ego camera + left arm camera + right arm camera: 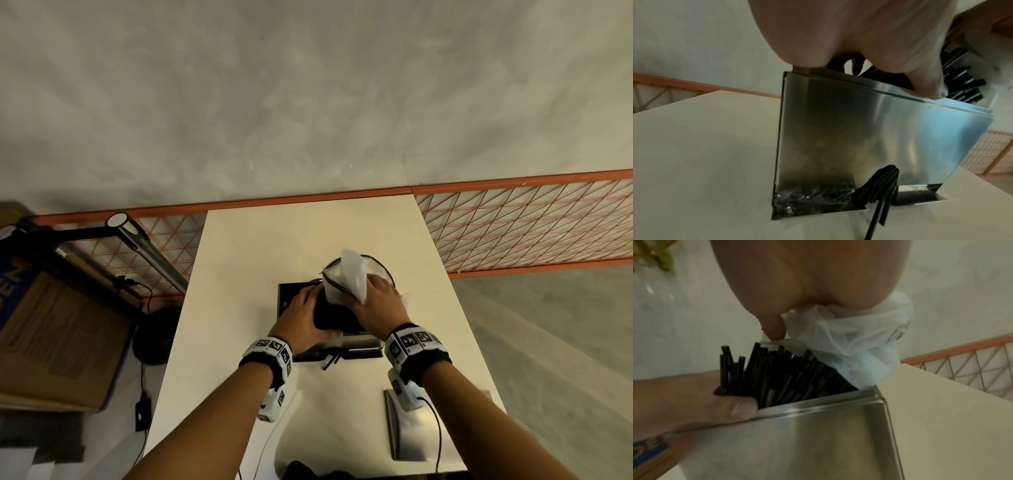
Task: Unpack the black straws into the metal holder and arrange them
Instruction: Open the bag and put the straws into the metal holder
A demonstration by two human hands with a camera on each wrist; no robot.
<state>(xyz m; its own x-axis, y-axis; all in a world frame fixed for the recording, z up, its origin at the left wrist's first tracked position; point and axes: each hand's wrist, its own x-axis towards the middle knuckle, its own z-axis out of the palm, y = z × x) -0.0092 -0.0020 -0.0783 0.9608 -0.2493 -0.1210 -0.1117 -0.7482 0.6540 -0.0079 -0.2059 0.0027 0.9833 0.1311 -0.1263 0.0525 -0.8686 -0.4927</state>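
The right hand (807, 280) pinches a thin white plastic bag (855, 340) above the holder (818, 434). The left hand (301, 318) curls round the straws (777, 378) at the holder's rim, thumb on the metal. The straws, thin and black, stand bunched and near upright in the shiny sheet-metal box; a few (879, 194) poke out of its bottom slot onto the pale desk (239, 274). An orange mesh rail (513, 222) runs behind.

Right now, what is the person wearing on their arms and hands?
Both forearms are bare, with no sleeves or gloves. Each wrist carries a black wristband wrapped by a white band of square black-and-white fiducial markers. A white camera module, also marked, hangs below each wrist. A thin black cable runs back from the right one. The left hand and right hand are bare.
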